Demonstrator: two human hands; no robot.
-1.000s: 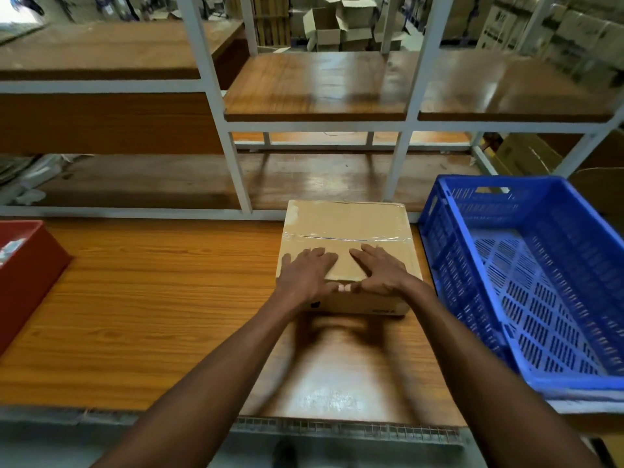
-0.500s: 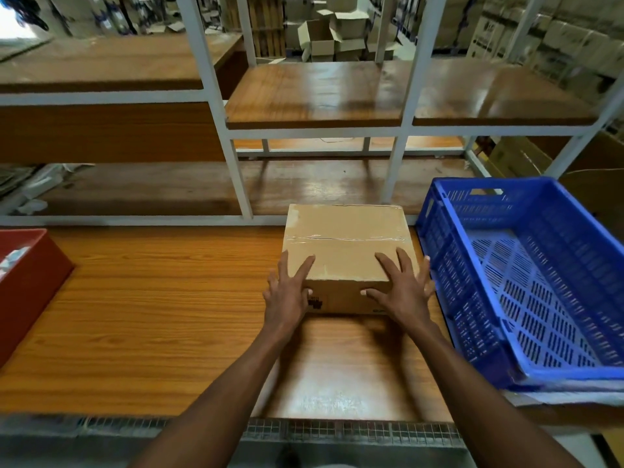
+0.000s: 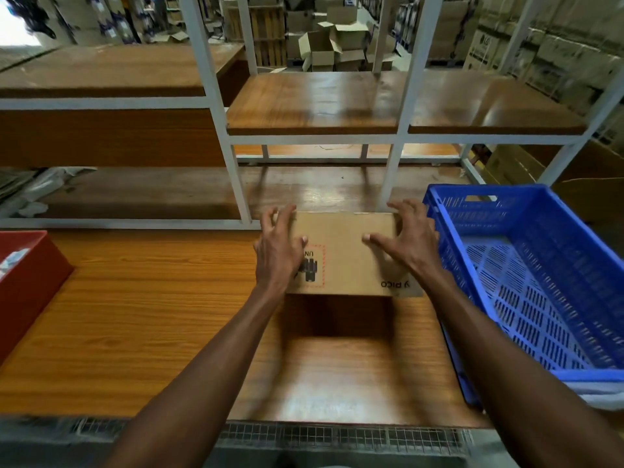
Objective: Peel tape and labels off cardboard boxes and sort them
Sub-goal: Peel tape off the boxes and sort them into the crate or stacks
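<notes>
A brown cardboard box is tipped up off the wooden table, its printed side facing me with a red dashed square and upside-down black lettering. My left hand grips its left edge, fingers curled over the top corner and thumb on the printed face. My right hand grips the right edge the same way. The taped top face is turned away and hidden.
A blue slotted plastic crate stands right of the box, almost touching it. A red bin sits at the table's left edge. White shelf posts rise just behind the box. Bare wooden table lies to the left.
My hands went from lying flat on the taped top to the box's two sides. The box has tilted up, so its printed side now faces me.
</notes>
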